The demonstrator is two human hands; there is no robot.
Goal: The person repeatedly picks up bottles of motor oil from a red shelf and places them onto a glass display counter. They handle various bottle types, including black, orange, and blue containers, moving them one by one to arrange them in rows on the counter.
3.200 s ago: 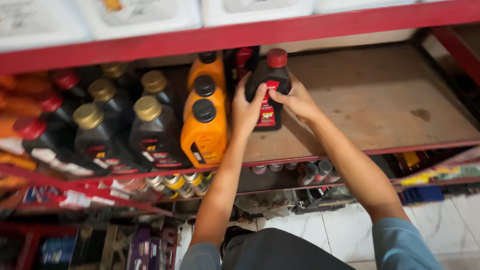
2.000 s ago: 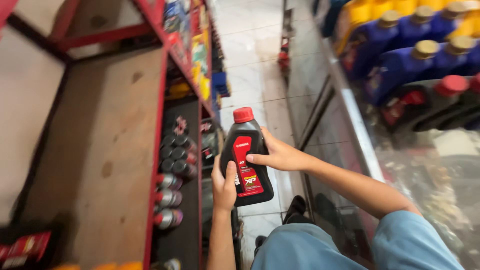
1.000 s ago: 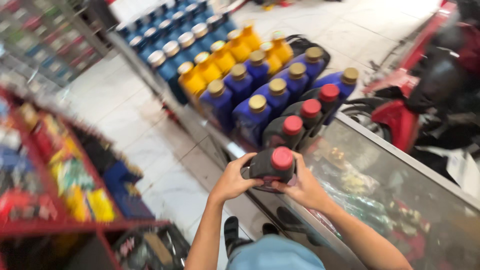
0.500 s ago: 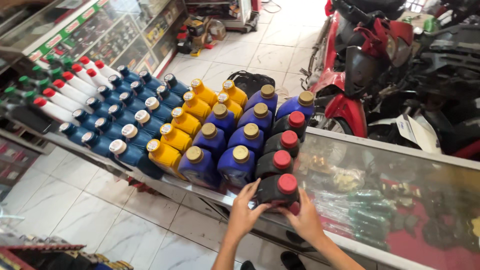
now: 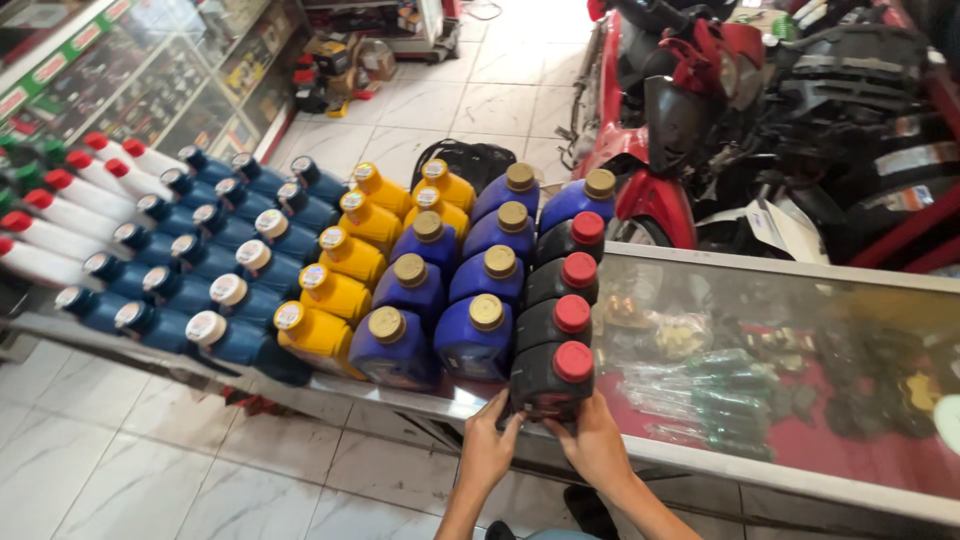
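Note:
A black oil bottle with a red cap [image 5: 552,377] stands at the near edge of a glass counter [image 5: 760,300], at the front of a row of black red-capped bottles [image 5: 567,270]. My left hand [image 5: 489,448] grips its left side and my right hand [image 5: 594,443] grips its lower right. Beside it to the left stand blue bottles with gold caps [image 5: 470,335], then yellow bottles [image 5: 330,295].
Further left are dark blue bottles with silver caps [image 5: 190,270] and white bottles with red caps [image 5: 60,215]. A red motorcycle [image 5: 720,110] is parked behind the counter. Packaged parts lie under the glass. White tiled floor [image 5: 180,470] lies below.
I carried the black bottle from the red shelf, turned round, and set it down on the glass counter at the front of the black row. Both hands stay on it.

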